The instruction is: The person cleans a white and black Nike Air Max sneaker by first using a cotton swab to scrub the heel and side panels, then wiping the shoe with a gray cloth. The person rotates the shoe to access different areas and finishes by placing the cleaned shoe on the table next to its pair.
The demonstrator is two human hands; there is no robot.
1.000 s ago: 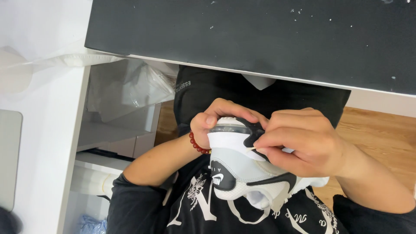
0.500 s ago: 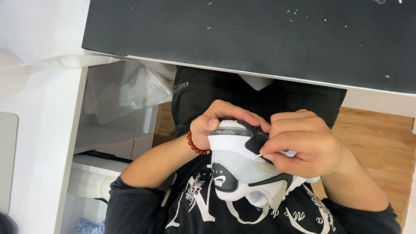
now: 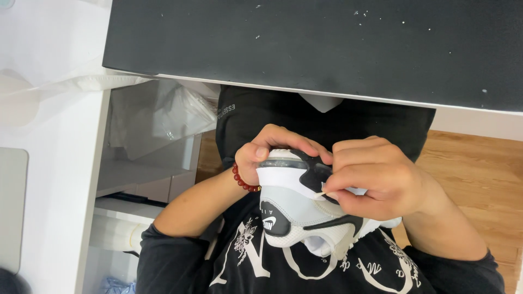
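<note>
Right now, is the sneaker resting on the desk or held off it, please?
Held off it: left hand and right hand grip the sneaker, short of the desk.

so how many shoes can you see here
1. A white, grey and black sneaker held against the chest: the left hand grips its sole end, and the right hand pinches at its side. A second could be out of view.

I see a sneaker (image 3: 305,209) of smooth grey and white leather-like panels with mesh, a matt black speckled counter (image 3: 327,43), glossy red bracelet beads (image 3: 242,181), and a wooden floor (image 3: 474,179).
</note>
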